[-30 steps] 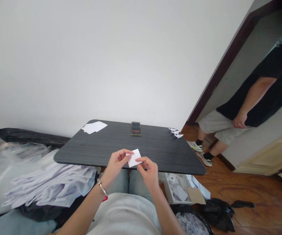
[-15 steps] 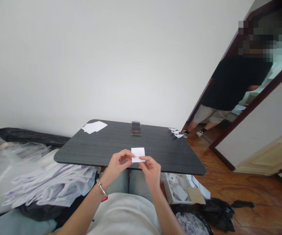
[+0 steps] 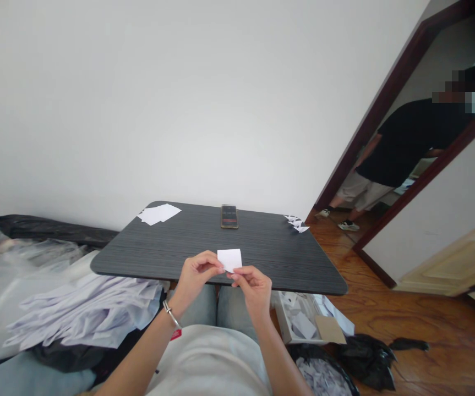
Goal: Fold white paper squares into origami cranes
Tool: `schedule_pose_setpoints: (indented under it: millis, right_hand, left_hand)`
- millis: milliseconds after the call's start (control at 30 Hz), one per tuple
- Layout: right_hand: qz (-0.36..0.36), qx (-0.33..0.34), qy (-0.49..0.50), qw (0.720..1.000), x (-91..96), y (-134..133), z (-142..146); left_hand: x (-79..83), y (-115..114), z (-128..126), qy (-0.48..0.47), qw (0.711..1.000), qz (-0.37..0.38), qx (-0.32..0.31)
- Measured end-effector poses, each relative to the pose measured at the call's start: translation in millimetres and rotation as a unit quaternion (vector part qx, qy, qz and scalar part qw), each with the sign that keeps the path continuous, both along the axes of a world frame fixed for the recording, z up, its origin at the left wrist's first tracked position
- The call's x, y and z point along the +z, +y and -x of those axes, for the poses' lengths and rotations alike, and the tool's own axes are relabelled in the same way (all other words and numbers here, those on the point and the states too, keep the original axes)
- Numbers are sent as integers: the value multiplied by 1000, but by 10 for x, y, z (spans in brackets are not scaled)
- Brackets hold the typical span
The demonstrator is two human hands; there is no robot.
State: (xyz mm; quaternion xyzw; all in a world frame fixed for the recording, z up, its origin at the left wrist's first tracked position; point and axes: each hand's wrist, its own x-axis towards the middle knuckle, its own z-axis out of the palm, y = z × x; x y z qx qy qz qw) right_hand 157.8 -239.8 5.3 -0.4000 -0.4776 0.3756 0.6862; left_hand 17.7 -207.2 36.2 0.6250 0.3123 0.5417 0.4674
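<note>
A small white piece of paper (image 3: 229,258) is held up between my two hands over the front edge of the dark table (image 3: 171,247). My left hand (image 3: 198,272) pinches its lower left corner between thumb and fingers. At the lower right corner, my right hand (image 3: 254,283) pinches it the same way. The sheet looks curved or folded over; its lower edge is partly covered by my fingertips.
White paper sheets (image 3: 160,213) lie at the table's back left, a phone (image 3: 229,216) at the back middle, small folded papers (image 3: 297,223) at the back right. A box of papers (image 3: 299,322) stands on the floor. A person (image 3: 410,137) is in the doorway.
The paper has shifted slightly left, and my fingers have adjusted along its lower edge. In the doorway the person has moved to the right and leans over.
</note>
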Motion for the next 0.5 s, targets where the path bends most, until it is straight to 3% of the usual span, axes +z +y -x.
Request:
schedule_pose_setpoints:
  millis: [300, 500]
  right_hand:
    - [-4, -6, 2, 1000, 21, -4, -8]
    - [-4, -7, 5, 1000, 34, -12, 12]
  left_hand:
    - [12, -24, -26, 13, 999, -6, -31]
    - [-30, -32, -53, 21, 1000, -2, -3]
